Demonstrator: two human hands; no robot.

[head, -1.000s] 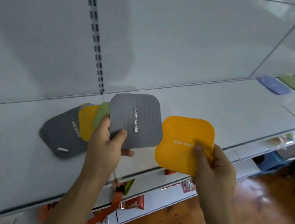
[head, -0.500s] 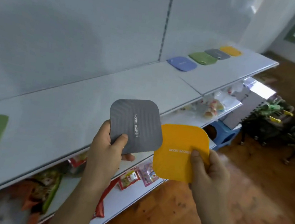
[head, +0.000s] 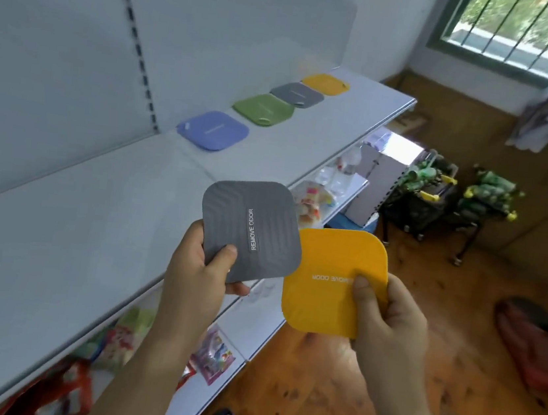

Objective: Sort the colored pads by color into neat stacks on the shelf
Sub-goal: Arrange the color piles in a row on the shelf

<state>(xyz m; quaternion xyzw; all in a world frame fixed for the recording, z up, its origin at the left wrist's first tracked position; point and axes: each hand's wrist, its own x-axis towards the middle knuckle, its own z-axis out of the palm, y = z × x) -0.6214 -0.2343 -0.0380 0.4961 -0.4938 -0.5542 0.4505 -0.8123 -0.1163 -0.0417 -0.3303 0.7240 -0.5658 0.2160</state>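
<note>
**Two pads in hand, stacks ahead**

The grey pad is pinched at its lower left corner by the left hand, thumb on the face and fingers curled behind. The orange pad is pinched at its right edge by the right hand in the same way. Both are held flat, faces up and well apart from the shelf, probably so each colour reads at a glance.

Along the back of the shelf lie four piles in a row: blue, green, grey pile and orange pile. Each held pad likely goes on its matching pile, which lies at the far end, out of easy reach from here.
</note>
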